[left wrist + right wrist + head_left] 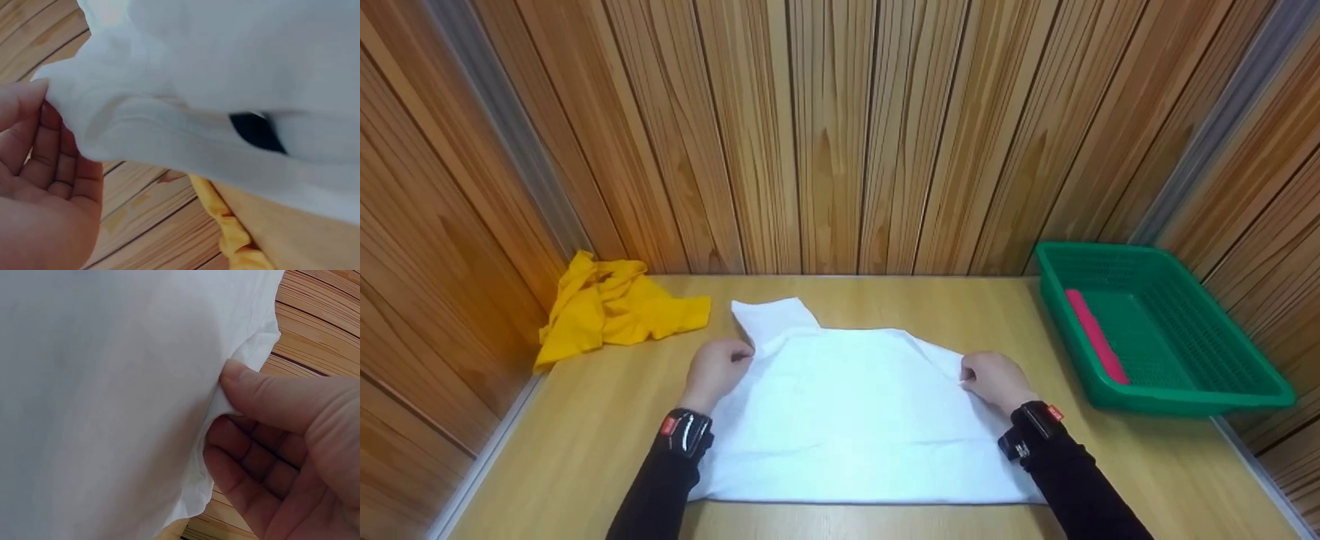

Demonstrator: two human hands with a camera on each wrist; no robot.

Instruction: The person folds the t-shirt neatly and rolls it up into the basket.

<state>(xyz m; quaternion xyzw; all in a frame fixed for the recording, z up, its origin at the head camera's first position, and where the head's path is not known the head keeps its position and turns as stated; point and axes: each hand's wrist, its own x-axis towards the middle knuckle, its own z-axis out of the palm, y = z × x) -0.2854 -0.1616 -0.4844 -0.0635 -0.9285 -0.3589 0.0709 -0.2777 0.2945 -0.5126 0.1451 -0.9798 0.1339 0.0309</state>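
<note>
A white T-shirt [855,405] lies folded over on the table, its straight folded edge toward the person. One short sleeve [776,319] sticks out at its far left corner. My left hand [718,373] pinches the left edge of the shirt just below that sleeve. In the left wrist view thumb and fingers [48,146] grip a bunched bit of white fabric, and layers gape open beside it. At the far right corner my right hand [996,379] pinches the other edge. Thumb on top, fingers [242,467] beneath, it holds the cloth in the right wrist view.
A crumpled yellow garment [622,304] lies at the back left against the wall. To the right stands a green plastic basket [1185,401] with a pink-red item [1097,337] along its left side. Wood-panelled walls [840,135] enclose the table [960,304] at the back and sides.
</note>
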